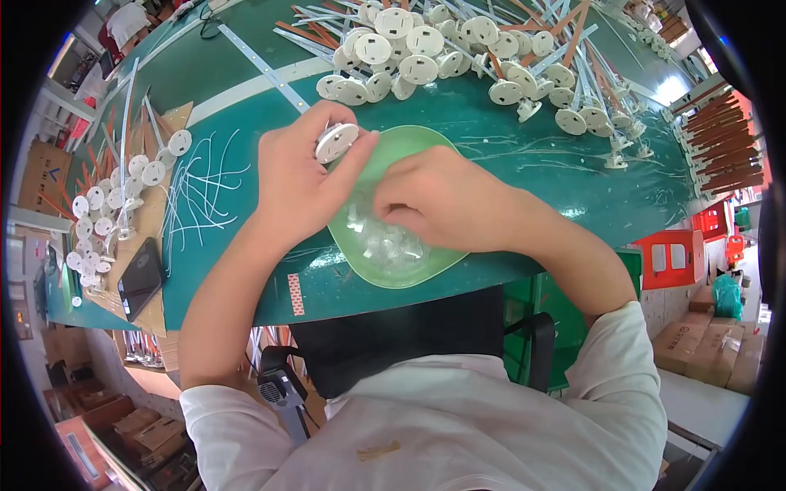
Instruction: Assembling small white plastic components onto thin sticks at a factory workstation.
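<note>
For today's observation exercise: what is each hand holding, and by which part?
The left hand holds a white round disc by its rim, between thumb and fingers. The right hand reaches into the green bowl; whether it holds anything cannot be told.

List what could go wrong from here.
The green bowl overhangs the table edge; the right hand reaching into it might tip it, spilling the small clear parts. The white disc sits at the left hand fingertips, so that grip could slip.
</note>
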The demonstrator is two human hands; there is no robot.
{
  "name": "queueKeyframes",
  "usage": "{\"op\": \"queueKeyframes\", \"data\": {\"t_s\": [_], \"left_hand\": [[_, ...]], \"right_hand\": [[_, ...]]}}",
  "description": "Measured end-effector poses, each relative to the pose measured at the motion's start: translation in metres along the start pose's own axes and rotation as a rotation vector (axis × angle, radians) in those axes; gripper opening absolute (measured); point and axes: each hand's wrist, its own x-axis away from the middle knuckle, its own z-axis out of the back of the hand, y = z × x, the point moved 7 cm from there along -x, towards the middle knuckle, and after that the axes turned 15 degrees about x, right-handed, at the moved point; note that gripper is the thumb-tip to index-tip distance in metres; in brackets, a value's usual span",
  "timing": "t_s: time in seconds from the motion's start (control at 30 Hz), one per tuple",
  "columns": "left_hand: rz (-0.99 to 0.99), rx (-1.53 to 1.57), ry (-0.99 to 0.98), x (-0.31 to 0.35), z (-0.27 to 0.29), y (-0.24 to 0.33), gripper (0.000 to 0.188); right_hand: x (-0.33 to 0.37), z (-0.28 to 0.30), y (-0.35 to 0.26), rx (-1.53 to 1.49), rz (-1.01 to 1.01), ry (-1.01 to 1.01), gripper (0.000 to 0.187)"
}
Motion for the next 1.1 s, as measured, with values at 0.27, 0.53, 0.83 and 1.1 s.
{"op": "queueKeyframes", "data": {"t_s": [0.27,0.53,0.83,1.1], "left_hand": [[-0.042,0.362,0.059,-0.003,0.004,0.005,0.019],[-0.025,0.544,0.031,0.009,0.006,0.031,0.034],[0.132,0.624,-0.017,0.007,0.000,0.020,0.032],[0.127,0.701,0.037,0.009,-0.001,0.014,0.027]], "right_hand": [[0.001,0.028,0.016,-0.394,-0.281,0.151,0.007],[0.009,0.038,0.032,-0.607,-0.488,0.451,0.008],[0.018,0.066,0.003,0.163,-0.103,0.818,0.018],[0.009,0.033,0.034,-0.809,-0.504,0.468,0.008]]}}
